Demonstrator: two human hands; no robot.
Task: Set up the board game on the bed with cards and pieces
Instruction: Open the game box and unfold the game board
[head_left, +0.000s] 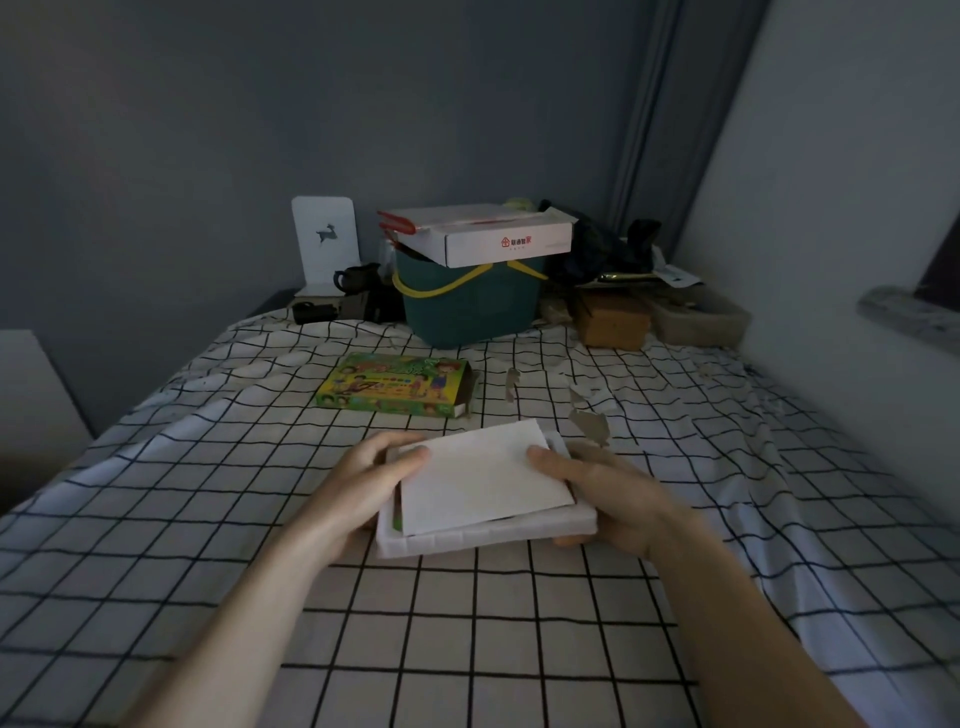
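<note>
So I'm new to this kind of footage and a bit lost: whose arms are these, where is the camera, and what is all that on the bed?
There is no machine here. A person wears a camera on the head, looking forward and down, so the bare arms reaching in from below are their own. The left hand and right hand together hold a white tray just above the checked bed sheet, with a white sheet lying on top of it. What the tray contains is mostly hidden. Further away lies the colourful game box, its right end open. Torn cardboard scraps lie to its right. At the far end stand a green basket with a white carton on it, and other clutter.
</note>
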